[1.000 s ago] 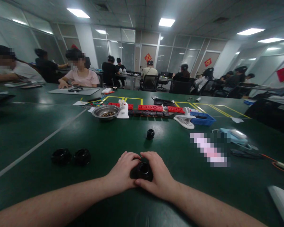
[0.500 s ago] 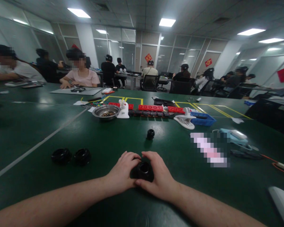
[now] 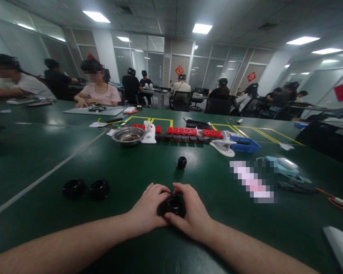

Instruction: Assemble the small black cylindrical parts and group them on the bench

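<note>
Between my two hands sits a glossy black ring-shaped part (image 3: 175, 205), round with a hole in its middle, on the green table. My left hand (image 3: 150, 205) curls around its left side, and my right hand (image 3: 196, 211) wraps its right side with the thumb along the near edge. The fingers hide part of its outline. Two similar wide black rings (image 3: 74, 188) lie side by side to the left. Farther off, straight ahead, stands a smaller black ribbed ring (image 3: 182, 163).
Across the table are a metal bowl (image 3: 118, 139) with small pieces inside, white stands (image 3: 149, 133), a row of red blocks (image 3: 182, 131) and a blue tray (image 3: 250, 146). A light-blue item (image 3: 277, 163) with cables lies at right. Several people sit around.
More of the black ring's left side shows between my hands now. My right hand and thumb have shifted very slightly to the right; the other objects stay in place.
</note>
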The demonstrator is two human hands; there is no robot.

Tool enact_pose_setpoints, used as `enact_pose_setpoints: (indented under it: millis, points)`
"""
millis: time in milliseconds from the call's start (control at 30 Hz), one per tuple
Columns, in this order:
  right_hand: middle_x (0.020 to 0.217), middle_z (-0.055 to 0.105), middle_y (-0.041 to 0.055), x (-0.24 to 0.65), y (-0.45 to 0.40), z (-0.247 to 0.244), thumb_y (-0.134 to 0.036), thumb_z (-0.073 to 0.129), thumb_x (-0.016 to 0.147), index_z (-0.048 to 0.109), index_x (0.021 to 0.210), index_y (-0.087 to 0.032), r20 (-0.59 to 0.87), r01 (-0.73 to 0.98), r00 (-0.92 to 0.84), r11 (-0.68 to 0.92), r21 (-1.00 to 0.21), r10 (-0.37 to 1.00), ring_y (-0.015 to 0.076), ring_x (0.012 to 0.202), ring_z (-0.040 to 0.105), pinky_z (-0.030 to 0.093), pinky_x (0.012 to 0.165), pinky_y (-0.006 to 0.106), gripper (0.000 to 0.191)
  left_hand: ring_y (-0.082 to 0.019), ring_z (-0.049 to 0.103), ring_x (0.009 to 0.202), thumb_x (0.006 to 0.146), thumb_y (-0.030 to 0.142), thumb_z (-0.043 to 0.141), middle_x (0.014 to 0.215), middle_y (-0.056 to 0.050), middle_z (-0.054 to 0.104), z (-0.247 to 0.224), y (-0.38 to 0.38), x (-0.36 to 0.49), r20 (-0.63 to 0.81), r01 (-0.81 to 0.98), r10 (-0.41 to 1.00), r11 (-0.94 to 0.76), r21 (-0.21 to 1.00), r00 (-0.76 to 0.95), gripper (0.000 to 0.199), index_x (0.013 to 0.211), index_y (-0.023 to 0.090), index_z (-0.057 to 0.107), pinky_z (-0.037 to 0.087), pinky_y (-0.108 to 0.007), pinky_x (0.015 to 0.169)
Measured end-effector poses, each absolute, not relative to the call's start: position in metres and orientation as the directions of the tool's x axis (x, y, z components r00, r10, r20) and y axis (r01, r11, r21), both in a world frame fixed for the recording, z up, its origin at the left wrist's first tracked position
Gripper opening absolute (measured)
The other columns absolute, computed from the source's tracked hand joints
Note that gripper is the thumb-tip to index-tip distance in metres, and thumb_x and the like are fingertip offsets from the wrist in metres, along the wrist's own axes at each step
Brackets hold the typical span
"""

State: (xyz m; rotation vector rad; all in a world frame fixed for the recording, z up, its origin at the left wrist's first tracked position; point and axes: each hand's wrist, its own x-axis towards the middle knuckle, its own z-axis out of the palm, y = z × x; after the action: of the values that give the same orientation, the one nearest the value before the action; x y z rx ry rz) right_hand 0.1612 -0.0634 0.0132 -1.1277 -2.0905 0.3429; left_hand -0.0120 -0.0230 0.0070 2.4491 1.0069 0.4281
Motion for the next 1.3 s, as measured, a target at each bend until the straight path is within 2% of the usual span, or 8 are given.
enact_pose_setpoints:
  millis: [133, 433, 567, 700, 900, 1033, 1167, 1300]
  points:
    - [0.11, 0.048, 0.0108, 0.1631, -0.0645, 0.0138, -0.017, 0.052, 0.064, 0.03, 0.119, -0.017, 0.515, 0.526, -0.434, 0.672, -0.521, 0.739, 0.0242, 0.101, 0.048, 0.039, 0.087, 0.043, 0.059, -0.025, 0.043, 0.104, 0.062, 0.033, 0.066, 0.108, -0.005, 0.05, 0.0097, -0.0242, -0.0118, 0.118, 0.571, 0.721, -0.627, 0.531, 0.682, 0.042, 0.101, 0.021, 0.055, 0.023, -0.048, 0.099]
    - [0.103, 0.049, 0.0111, 0.1611, -0.0618, 0.0088, -0.037, 0.068, 0.061, 0.037, 0.112, -0.018, 0.539, 0.621, -0.319, 0.602, -0.502, 0.779, 0.0264, 0.095, 0.049, 0.041, 0.082, 0.044, 0.063, -0.025, 0.043, 0.104, 0.061, 0.033, 0.067, 0.109, -0.005, 0.05, 0.0043, -0.0233, -0.0125, 0.119, 0.58, 0.724, -0.63, 0.517, 0.68, 0.041, 0.098, 0.021, 0.055, 0.023, -0.048, 0.1]
    - [0.099, 0.052, 0.0086, 0.1629, -0.0619, 0.0116, -0.023, 0.058, 0.066, 0.035, 0.115, -0.019, 0.532, 0.549, -0.369, 0.64, -0.537, 0.762, 0.0228, 0.091, 0.051, 0.042, 0.081, 0.041, 0.055, -0.025, 0.043, 0.103, 0.062, 0.03, 0.066, 0.108, -0.005, 0.05, 0.0086, -0.024, -0.0118, 0.11, 0.573, 0.722, -0.623, 0.533, 0.683, 0.041, 0.1, 0.022, 0.055, 0.025, -0.048, 0.098]
    - [0.117, 0.044, 0.0116, 0.1653, -0.0634, 0.0156, -0.019, 0.05, 0.066, 0.029, 0.122, -0.018, 0.587, 0.451, -0.457, 0.743, -0.495, 0.668, 0.0251, 0.109, 0.043, 0.037, 0.091, 0.044, 0.06, -0.025, 0.043, 0.102, 0.062, 0.037, 0.066, 0.108, -0.005, 0.05, 0.0084, -0.0229, -0.0121, 0.119, 0.564, 0.712, -0.635, 0.528, 0.692, 0.043, 0.1, 0.021, 0.055, 0.024, -0.049, 0.098]
    - [0.109, 0.048, 0.0127, 0.1616, -0.0618, 0.0116, -0.034, 0.064, 0.064, 0.036, 0.115, -0.017, 0.527, 0.626, -0.323, 0.595, -0.504, 0.786, 0.0281, 0.102, 0.046, 0.039, 0.086, 0.047, 0.061, -0.026, 0.043, 0.103, 0.062, 0.033, 0.065, 0.108, -0.006, 0.05, 0.0055, -0.0231, -0.0124, 0.128, 0.579, 0.718, -0.64, 0.505, 0.684, 0.038, 0.097, 0.021, 0.055, 0.022, -0.049, 0.099]
    - [0.098, 0.053, 0.0082, 0.1615, -0.0617, 0.0111, -0.023, 0.057, 0.068, 0.038, 0.113, -0.018, 0.48, 0.565, -0.349, 0.59, -0.577, 0.805, 0.0222, 0.09, 0.052, 0.043, 0.081, 0.041, 0.049, -0.025, 0.043, 0.103, 0.062, 0.029, 0.065, 0.107, -0.004, 0.051, 0.0108, -0.0252, -0.0114, 0.108, 0.575, 0.718, -0.629, 0.523, 0.687, 0.041, 0.101, 0.023, 0.055, 0.022, -0.048, 0.099]
    - [0.11, 0.048, 0.01, 0.1643, -0.0628, 0.0141, -0.017, 0.049, 0.066, 0.032, 0.12, -0.018, 0.538, 0.439, -0.442, 0.696, -0.568, 0.718, 0.0229, 0.101, 0.048, 0.04, 0.087, 0.04, 0.056, -0.026, 0.043, 0.103, 0.064, 0.035, 0.065, 0.108, -0.005, 0.051, 0.013, -0.026, -0.0114, 0.11, 0.574, 0.721, -0.625, 0.53, 0.684, 0.043, 0.103, 0.022, 0.054, 0.023, -0.05, 0.099]
    - [0.114, 0.044, 0.0118, 0.1641, -0.0616, 0.0127, -0.026, 0.058, 0.067, 0.031, 0.119, -0.018, 0.527, 0.522, -0.391, 0.653, -0.548, 0.755, 0.0259, 0.105, 0.044, 0.038, 0.089, 0.044, 0.06, -0.025, 0.043, 0.104, 0.064, 0.04, 0.065, 0.109, -0.005, 0.05, 0.0097, -0.0251, -0.0126, 0.124, 0.573, 0.717, -0.637, 0.515, 0.686, 0.041, 0.099, 0.021, 0.056, 0.023, -0.049, 0.099]
